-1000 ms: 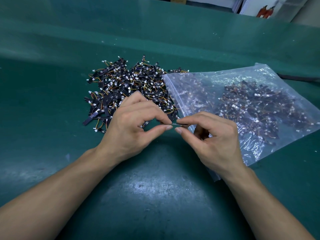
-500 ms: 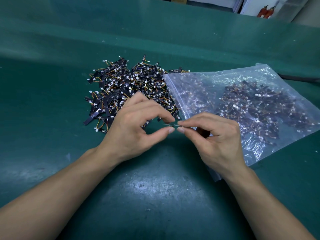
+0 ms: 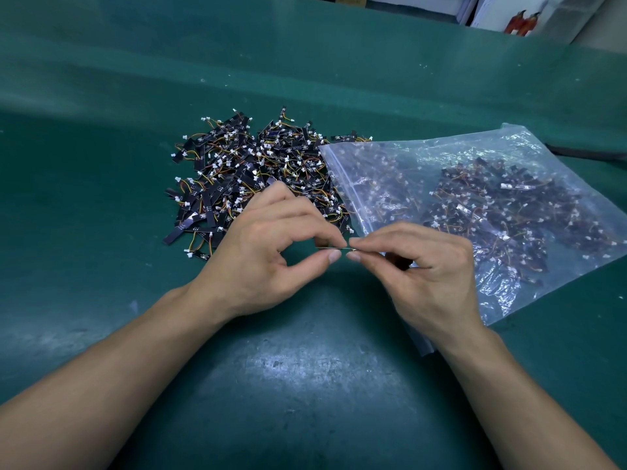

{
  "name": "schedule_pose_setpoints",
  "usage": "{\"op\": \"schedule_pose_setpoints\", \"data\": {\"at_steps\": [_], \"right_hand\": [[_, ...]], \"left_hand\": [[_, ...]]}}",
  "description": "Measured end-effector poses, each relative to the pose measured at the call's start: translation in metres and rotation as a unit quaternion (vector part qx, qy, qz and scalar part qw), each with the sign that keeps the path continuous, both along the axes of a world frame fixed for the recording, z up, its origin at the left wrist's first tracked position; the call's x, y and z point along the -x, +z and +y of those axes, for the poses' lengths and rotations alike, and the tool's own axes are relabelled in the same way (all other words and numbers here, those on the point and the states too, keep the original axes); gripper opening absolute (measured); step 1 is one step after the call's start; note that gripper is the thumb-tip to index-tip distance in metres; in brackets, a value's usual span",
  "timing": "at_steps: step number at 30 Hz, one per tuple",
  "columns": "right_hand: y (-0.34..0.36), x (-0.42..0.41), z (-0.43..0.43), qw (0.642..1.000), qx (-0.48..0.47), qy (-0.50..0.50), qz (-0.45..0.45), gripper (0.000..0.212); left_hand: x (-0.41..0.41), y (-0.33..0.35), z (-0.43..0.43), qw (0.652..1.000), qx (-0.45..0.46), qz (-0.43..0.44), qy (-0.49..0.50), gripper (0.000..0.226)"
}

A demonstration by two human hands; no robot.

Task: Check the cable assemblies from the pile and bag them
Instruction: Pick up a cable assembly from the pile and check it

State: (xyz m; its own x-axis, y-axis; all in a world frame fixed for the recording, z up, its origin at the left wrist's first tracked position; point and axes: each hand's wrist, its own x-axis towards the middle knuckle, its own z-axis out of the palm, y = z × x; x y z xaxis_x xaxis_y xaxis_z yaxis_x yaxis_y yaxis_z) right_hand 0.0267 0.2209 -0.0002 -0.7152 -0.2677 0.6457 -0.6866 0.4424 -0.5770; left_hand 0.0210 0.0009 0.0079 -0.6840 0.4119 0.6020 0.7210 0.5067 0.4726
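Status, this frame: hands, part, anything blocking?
One cable assembly pinched between left hand and right hand. Loose pile behind, part-filled zip bag at right. Nothing blocking.

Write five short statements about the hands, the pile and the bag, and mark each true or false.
1. The left hand and right hand pinch one thin cable assembly between them. True.
2. The pile lies left of the clear zip bag. True.
3. The bag is empty. False: it holds many cable assemblies.
4. The left hand reaches inside the bag. False: it is outside, in front of the pile.
5. The table has a red mat. False: it is a green mat.
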Motion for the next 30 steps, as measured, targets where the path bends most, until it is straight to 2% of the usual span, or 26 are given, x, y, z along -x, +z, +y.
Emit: {"op": "schedule_pose_setpoints", "data": {"at_steps": [9, 16, 23, 27, 30], "right_hand": [[0.0004, -0.0021, -0.0022, 0.999, -0.022, -0.013, -0.024, 0.013], [0.0023, -0.0021, -0.0021, 0.999, -0.013, -0.012, -0.027, 0.003], [0.0047, -0.0034, -0.0037, 0.999, -0.013, -0.026, -0.04, 0.001], [0.0038, -0.0044, -0.0051, 0.998, -0.008, -0.036, -0.057, 0.01], [0.0045, -0.0052, -0.0053, 0.998, -0.01, -0.031, -0.054, 0.005]], "left_hand": [[0.0013, -0.0027, -0.002, 0.998, 0.015, 0.05, 0.027, 0.005], [0.0017, -0.0039, -0.0022, 0.999, -0.002, 0.025, 0.024, 0.011], [0.0023, -0.0036, -0.0018, 0.999, -0.002, 0.029, 0.03, 0.008], [0.0023, -0.0029, -0.0019, 0.999, -0.004, 0.031, 0.031, 0.009], [0.0023, -0.0025, -0.0019, 0.999, -0.008, 0.031, 0.03, 0.01]]}}
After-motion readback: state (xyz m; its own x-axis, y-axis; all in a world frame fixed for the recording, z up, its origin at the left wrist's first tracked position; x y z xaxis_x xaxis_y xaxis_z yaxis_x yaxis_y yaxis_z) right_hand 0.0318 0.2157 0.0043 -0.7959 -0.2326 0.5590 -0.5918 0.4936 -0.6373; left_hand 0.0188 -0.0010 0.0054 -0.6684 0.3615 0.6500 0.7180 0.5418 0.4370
